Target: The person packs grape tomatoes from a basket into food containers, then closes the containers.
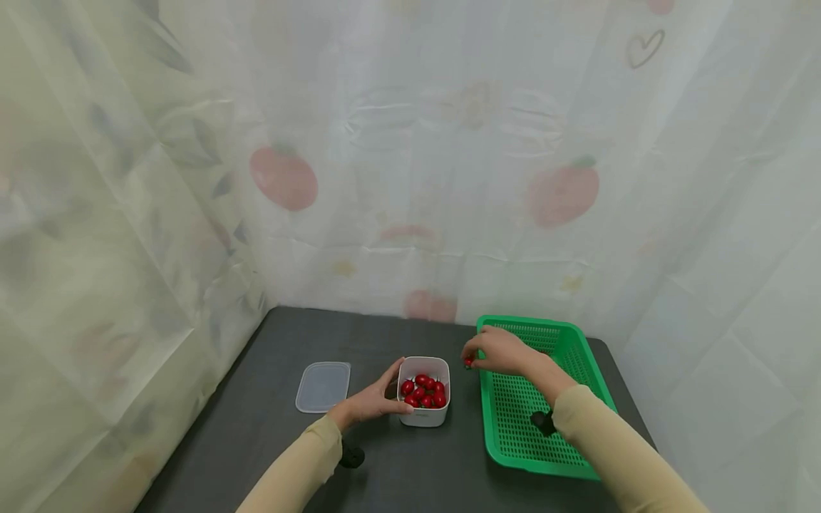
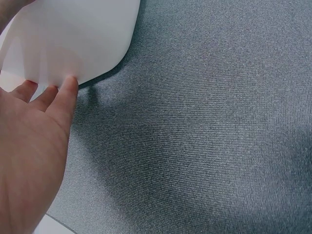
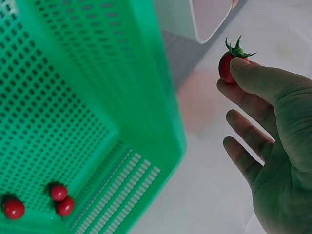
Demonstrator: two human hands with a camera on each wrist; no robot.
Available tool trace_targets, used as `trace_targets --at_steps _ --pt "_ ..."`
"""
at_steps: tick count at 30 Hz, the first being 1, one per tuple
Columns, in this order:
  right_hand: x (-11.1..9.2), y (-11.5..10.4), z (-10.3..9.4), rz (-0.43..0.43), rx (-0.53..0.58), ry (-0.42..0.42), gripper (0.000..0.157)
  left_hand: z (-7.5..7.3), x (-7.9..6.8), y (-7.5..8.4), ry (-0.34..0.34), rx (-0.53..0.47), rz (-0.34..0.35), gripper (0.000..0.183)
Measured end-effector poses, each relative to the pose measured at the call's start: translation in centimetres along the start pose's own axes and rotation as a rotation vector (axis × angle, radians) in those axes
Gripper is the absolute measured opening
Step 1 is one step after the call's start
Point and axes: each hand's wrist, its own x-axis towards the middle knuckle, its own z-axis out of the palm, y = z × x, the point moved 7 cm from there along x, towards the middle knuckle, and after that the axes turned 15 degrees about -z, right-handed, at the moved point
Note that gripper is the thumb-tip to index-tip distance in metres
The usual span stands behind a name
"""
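From where I stand, the person leans both forearms in over a dark table, each in a pale yellow sleeve. The left arm slants forward and inward, and the left hand spreads into a wide C around the left side of a white square container, thumb at the near corner, index finger at the far one; three fingertips rest against its smooth wall, so the container is held between thumb and fingers. Inside it sits a layer of glossy red cherry tomatoes. The right arm crosses over a green perforated plastic basket, and the right hand bends downward past the basket's left rim, its thumb and index finger pinching a single cherry tomato (green leafy cap and all) while two other fingers lie loosely bent below. That tomato hangs in the air between basket and container, nearer the basket, touching neither. Three loose tomatoes lie in a corner of the basket, though the forearm covers part of it from here and there may be others. A translucent flat lid lies on the table, left of the container and apart from it.
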Motion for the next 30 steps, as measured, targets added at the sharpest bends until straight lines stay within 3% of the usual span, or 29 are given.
trace_targets --at_steps 12,30 --pt "3.8 -1.1 1.5 -0.033 -0.026 -0.022 0.015 0.1 -0.2 0.2 0.004 0.002 -0.011 0.107" --pt "7.4 -2.9 4.1 -0.036 -0.032 -0.114 0.011 0.1 -0.5 0.4 0.007 0.007 -0.030 0.105"
